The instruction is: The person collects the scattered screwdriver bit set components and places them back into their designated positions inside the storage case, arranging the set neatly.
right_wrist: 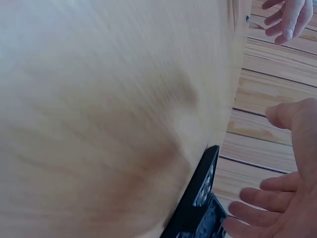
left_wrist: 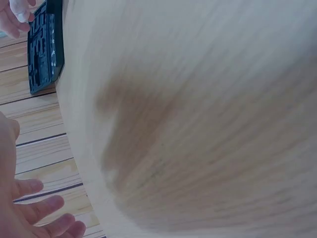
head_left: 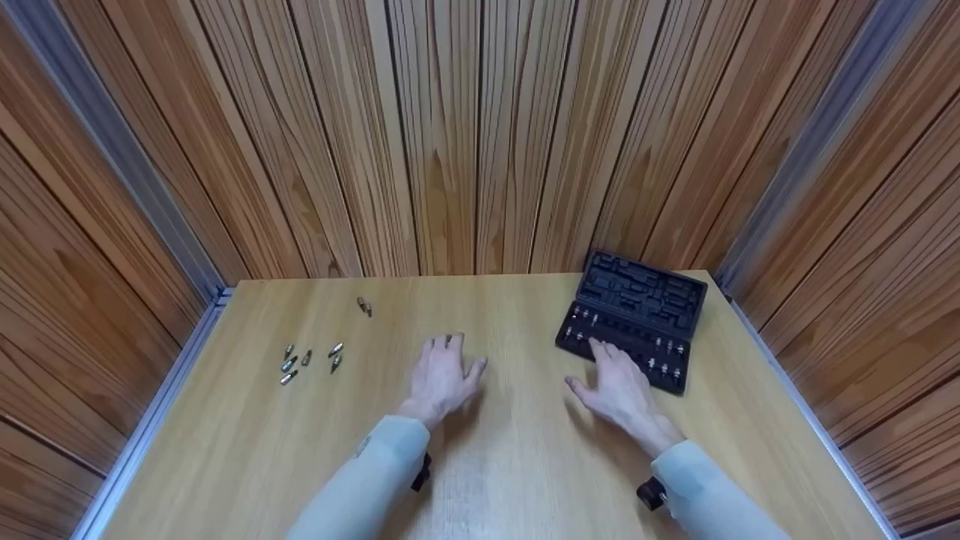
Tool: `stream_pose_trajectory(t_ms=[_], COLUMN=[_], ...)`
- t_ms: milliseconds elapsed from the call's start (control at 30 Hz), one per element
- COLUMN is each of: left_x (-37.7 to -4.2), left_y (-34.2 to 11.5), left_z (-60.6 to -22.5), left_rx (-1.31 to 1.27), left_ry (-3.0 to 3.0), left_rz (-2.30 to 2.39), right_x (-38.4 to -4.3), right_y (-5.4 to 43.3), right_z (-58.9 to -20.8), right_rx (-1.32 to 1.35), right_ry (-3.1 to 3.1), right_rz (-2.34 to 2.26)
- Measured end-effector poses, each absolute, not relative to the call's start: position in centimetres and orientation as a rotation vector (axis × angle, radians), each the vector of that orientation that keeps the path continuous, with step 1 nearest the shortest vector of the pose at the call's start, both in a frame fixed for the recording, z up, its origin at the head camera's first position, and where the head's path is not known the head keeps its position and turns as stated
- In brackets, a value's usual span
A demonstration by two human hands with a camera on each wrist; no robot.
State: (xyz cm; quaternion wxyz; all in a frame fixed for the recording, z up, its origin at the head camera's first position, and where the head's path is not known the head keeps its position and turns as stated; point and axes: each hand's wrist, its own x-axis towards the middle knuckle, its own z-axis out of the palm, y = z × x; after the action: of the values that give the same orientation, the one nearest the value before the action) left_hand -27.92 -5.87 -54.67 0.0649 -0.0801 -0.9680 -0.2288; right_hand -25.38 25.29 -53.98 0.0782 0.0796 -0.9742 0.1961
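My left hand (head_left: 442,379) hovers over the middle of the table, fingers spread and holding nothing. To its left lie several small metal pieces (head_left: 289,364), shaped like short bits, with another pair (head_left: 364,306) farther back. The right hand (head_left: 621,386) is held over the near edge of an opened black plastic case (head_left: 645,296), its fingers extended and its palm bare. In the head view its fingertips overlap the case's tray. Similar metal pieces (head_left: 664,367) sit in slots at both ends of that tray. The right wrist view shows spread fingers beside the case (right_wrist: 198,203).
The wooden table (head_left: 517,465) meets a plank wall (head_left: 442,150) at the back. Metal frame rails (head_left: 161,420) run along the sides. The case stands near the back right corner, its lid tipped back toward the wall.
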Motion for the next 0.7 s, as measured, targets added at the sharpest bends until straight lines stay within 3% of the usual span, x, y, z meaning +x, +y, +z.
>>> stream_pose_trajectory(t_ms=[700], left_x=[-28.7], left_y=[-2.4], left_z=[-54.6], left_rx=[-0.374], left_ry=[-2.965], left_rz=[-0.519], right_x=[-24.5], right_y=[30.2], right_z=[-53.4], right_rx=[0.199], right_ry=[-2.883], right_rz=[0.452])
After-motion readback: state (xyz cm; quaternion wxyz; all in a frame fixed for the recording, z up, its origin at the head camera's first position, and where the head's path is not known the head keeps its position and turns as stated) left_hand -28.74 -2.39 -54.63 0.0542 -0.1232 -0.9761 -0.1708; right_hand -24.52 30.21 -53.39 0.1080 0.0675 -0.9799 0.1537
